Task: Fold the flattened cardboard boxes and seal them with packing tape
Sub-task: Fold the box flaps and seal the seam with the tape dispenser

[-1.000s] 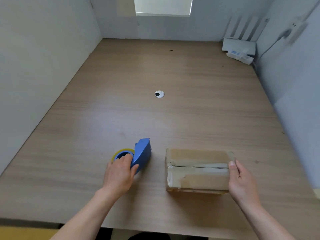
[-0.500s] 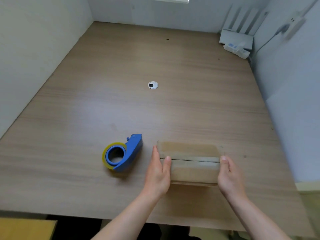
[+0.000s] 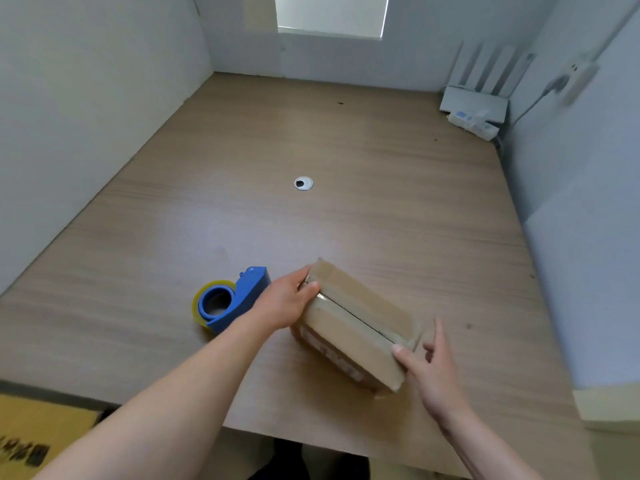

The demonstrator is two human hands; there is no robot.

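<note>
The fingers of my left hand are wrapped round the far end of the box, thumb on top beside the seam, so that hand grips it. My right hand is looser: the thumb tip touches the near end and the other fingers are spread and not closed round anything.

A second ago my left hand was on the tape dispenser. It has since let go, crossed over and taken the box. The box, which lay square across in front of me, has been swung so its length now runs from 11 o'clock to 5 o'clock. Its near corner looks slightly raised off the desk, though I cannot tell for sure.

The tape dispenser lies on its side at 9 o'clock from the box, just beside my left wrist. The cable hole sits well apart at 12 o'clock.

I take this to mean taping has paused while I turn the box for another pass. Whether the seam is already fully taped I cannot tell.
</note>
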